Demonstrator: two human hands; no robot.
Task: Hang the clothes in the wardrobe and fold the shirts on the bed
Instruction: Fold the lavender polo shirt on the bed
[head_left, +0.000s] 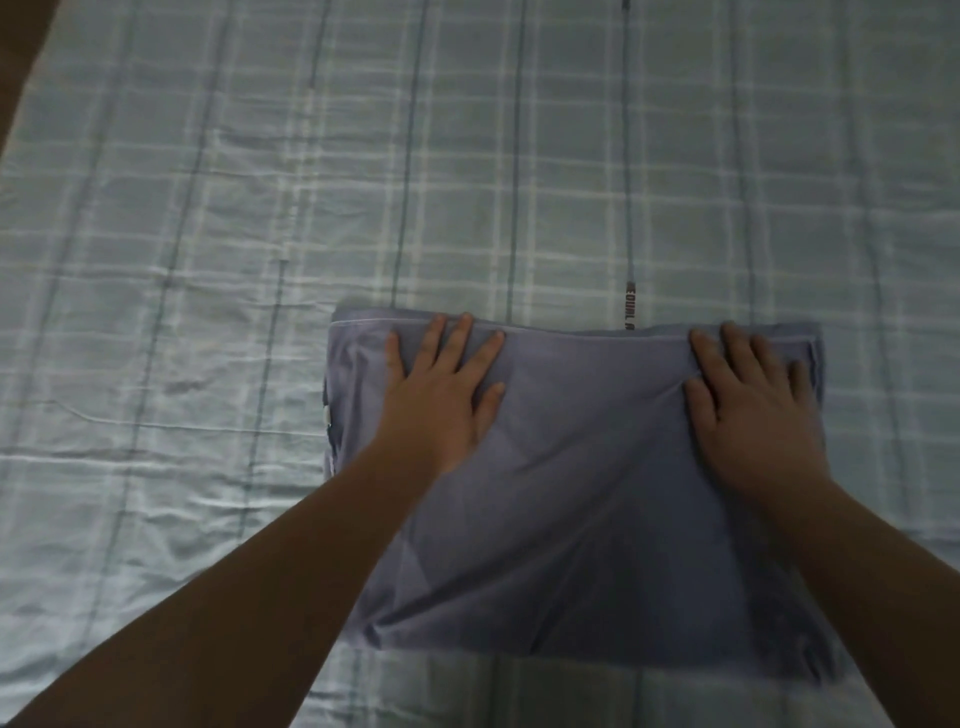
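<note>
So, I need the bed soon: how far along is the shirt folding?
Done: the blue shirt lies folded into a rectangle on the bed. In hand: left hand and right hand press it flat. Left: unclear; no other clothes or wardrobe show.

Pale blue-green checked sheet (182, 234) spread over nearly the whole frame, crossed by white bands and thin dark lines running down from the top edge. Creased and wrinkled most at middle left and lower left, smoother toward the upper right. Narrow dark stripe (628, 208) right of centre, dropping from the top edge, with small printed lettering (629, 307) at its lower end, too blurred to read in full. Dark brown strip (18, 67) in the upper left corner, just beside the sheet's slanting edge; floor or frame, impossible to tell which.
</note>
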